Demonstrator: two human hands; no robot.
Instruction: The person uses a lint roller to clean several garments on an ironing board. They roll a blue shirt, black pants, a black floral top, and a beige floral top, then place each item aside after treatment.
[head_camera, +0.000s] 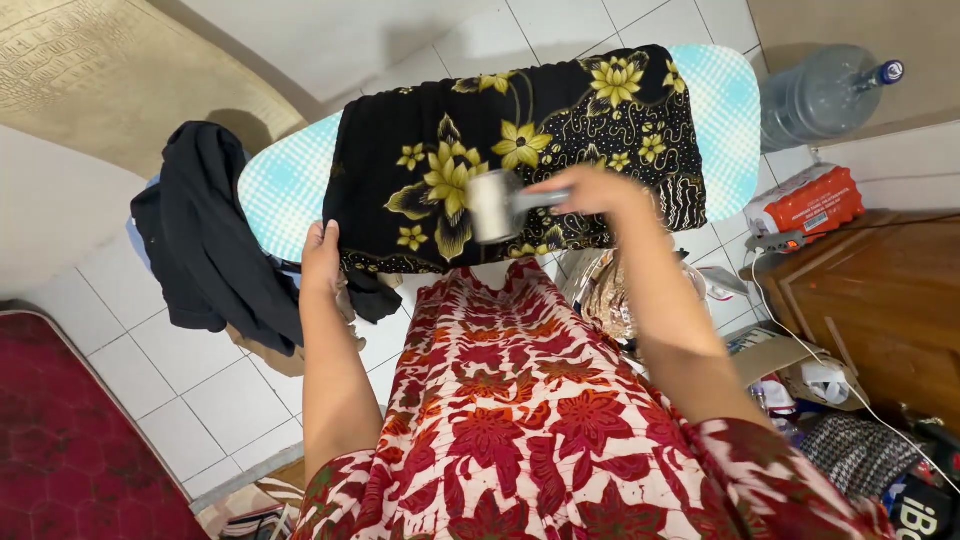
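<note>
A black cloth with yellow flowers (560, 130) lies spread over a light blue checked ironing board (285, 180). My left hand (322, 255) grips the cloth's near left edge. My right hand (590, 190) is shut on the handle of a silver steam iron (497, 205), which is held tilted just above the cloth's near middle. The iron looks blurred.
Dark clothes (215, 240) hang over the board's left end. A large water bottle (820, 95) and a red package (805, 205) lie on the tiled floor at right, by a wooden cabinet (880, 300). Bags and clutter (830, 400) sit below it. A red mat (60, 440) lies at left.
</note>
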